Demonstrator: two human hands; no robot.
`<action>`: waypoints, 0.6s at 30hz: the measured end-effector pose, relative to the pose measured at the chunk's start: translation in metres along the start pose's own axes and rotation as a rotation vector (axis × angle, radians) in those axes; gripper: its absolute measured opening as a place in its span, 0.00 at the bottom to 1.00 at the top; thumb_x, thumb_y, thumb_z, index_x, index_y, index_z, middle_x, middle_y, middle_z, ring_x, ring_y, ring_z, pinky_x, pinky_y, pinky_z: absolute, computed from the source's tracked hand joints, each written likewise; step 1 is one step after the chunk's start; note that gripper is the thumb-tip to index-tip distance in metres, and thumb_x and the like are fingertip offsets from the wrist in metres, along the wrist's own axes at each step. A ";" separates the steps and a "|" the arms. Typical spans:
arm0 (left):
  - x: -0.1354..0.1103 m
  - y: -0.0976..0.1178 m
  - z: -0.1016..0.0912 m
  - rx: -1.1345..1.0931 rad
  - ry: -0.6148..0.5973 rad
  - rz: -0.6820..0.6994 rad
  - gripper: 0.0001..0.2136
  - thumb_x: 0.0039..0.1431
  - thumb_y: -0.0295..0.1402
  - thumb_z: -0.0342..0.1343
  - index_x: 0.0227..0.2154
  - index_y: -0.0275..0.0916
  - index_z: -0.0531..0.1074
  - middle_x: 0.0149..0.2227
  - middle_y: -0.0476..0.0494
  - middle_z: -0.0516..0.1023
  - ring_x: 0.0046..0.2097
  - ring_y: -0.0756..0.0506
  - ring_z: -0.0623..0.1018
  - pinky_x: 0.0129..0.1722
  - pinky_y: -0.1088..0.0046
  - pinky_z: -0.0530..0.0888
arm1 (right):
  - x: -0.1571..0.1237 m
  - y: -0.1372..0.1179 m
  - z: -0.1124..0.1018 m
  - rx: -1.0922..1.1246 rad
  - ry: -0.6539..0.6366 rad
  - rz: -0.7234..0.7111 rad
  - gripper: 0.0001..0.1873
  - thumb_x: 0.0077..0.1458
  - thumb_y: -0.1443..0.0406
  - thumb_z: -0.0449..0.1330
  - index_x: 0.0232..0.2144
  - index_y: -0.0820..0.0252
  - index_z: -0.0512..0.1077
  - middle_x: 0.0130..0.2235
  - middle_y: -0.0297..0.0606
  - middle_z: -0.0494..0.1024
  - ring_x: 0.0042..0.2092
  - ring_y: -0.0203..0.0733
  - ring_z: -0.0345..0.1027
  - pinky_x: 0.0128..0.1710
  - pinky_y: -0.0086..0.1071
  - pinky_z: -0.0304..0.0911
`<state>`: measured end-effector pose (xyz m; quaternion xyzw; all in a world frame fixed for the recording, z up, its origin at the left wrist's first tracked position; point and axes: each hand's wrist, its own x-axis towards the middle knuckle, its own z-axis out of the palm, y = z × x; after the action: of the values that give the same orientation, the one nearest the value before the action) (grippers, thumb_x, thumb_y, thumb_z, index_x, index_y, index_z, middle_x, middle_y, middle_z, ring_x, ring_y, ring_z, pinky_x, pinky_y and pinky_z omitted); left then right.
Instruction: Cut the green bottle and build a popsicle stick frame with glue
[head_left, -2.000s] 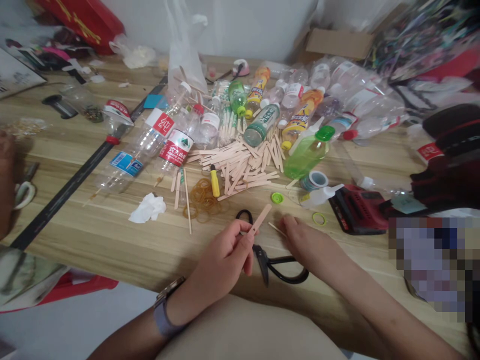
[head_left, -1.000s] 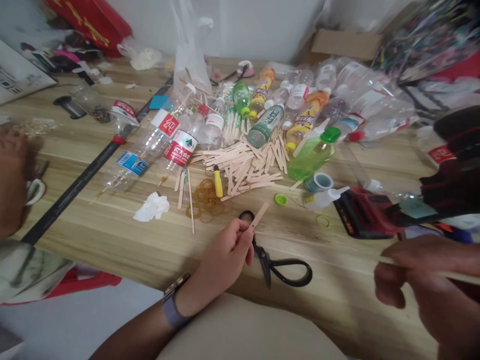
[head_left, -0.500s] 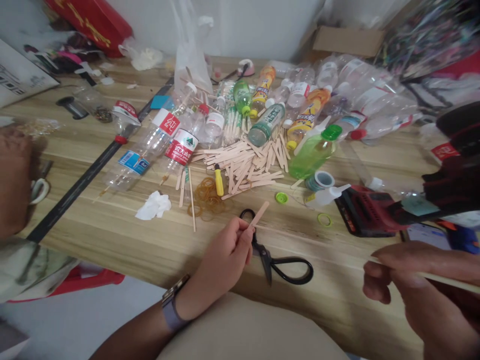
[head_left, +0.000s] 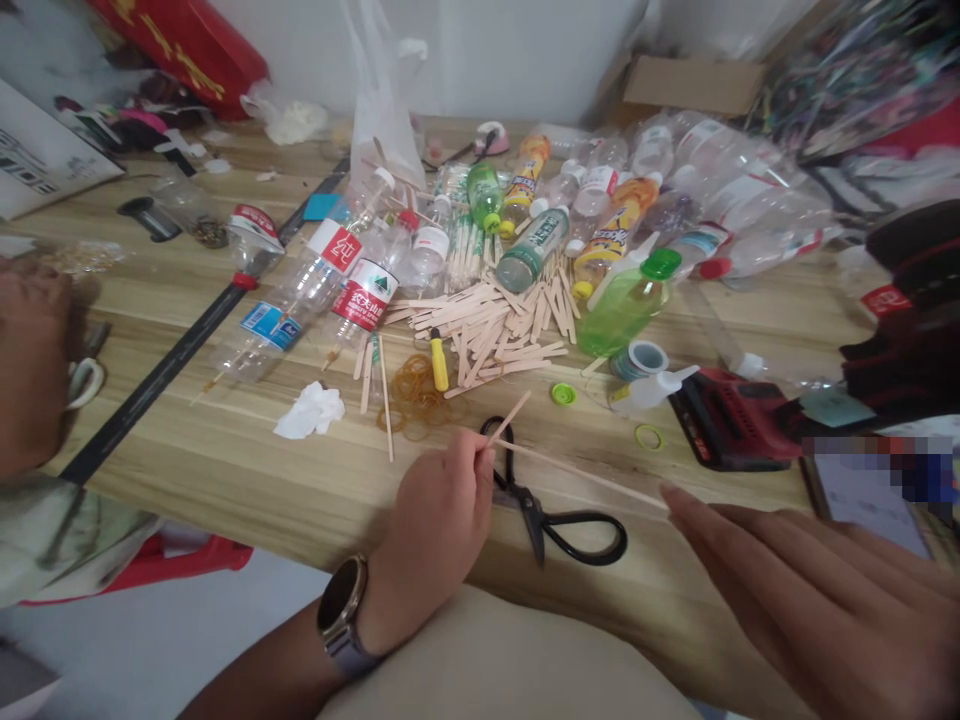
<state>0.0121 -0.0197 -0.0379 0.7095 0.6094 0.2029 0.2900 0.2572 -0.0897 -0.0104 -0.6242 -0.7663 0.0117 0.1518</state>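
Observation:
My left hand [head_left: 446, 500] is closed in a pinch around a flat wooden craft stick [head_left: 513, 415], whose free end points up and right. A long, thin pale wooden stick [head_left: 581, 470] meets it at the pinch and runs across to my right hand [head_left: 810, 590]. The fingertips of my right hand are pressed together at the thin stick's near end; its palm side is hidden. Below the sticks, beside my left hand, black-handled scissors [head_left: 532, 515] lie on the wooden table [head_left: 420, 500].
Craft sticks [head_left: 495, 320], rubber bands [head_left: 420, 385] and a yellow-handled screwdriver [head_left: 439, 362] lie ahead. Plastic bottles [head_left: 615, 235] crowd the back. A red-black power tool [head_left: 731, 425] and a phone [head_left: 862, 500] are at right. Another person's hand [head_left: 30, 365] rests at far left.
My right hand has moved left and turned palm-down, its fingertips now nearer my left hand along the thin stick. My left hand has shifted slightly left and rotated, tilting the craft stick.

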 end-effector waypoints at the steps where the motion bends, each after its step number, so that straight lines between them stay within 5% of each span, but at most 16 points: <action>1: 0.000 0.002 0.001 0.007 -0.017 0.012 0.10 0.68 0.37 0.40 0.38 0.41 0.65 0.32 0.41 0.75 0.35 0.39 0.76 0.34 0.65 0.65 | 0.002 -0.004 0.003 -0.053 0.002 -0.058 0.21 0.64 0.63 0.48 0.58 0.51 0.66 0.39 0.44 0.78 0.38 0.51 0.71 0.34 0.39 0.64; 7: -0.005 0.008 0.003 -0.022 -0.029 0.103 0.10 0.70 0.35 0.39 0.40 0.40 0.64 0.32 0.41 0.77 0.34 0.40 0.78 0.32 0.66 0.68 | 0.027 -0.033 0.026 -0.215 0.071 -0.382 0.22 0.63 0.75 0.44 0.59 0.66 0.59 0.39 0.39 0.79 0.34 0.40 0.70 0.29 0.32 0.60; 12: -0.007 0.000 0.004 0.036 0.140 0.213 0.08 0.70 0.32 0.41 0.39 0.40 0.65 0.30 0.44 0.78 0.31 0.42 0.78 0.30 0.68 0.69 | 0.041 -0.049 0.034 -0.195 0.220 -0.345 0.17 0.66 0.73 0.41 0.51 0.65 0.65 0.31 0.35 0.78 0.28 0.37 0.69 0.23 0.31 0.57; 18: -0.008 0.000 0.003 0.081 0.229 0.359 0.07 0.70 0.30 0.43 0.38 0.39 0.65 0.31 0.45 0.78 0.31 0.44 0.79 0.30 0.70 0.71 | 0.038 -0.044 0.037 -0.005 0.178 -0.283 0.13 0.68 0.70 0.44 0.48 0.60 0.66 0.30 0.31 0.77 0.25 0.35 0.72 0.21 0.29 0.58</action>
<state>0.0124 -0.0280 -0.0402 0.7902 0.5097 0.3058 0.1493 0.1992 -0.0567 -0.0284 -0.5090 -0.8301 -0.0671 0.2178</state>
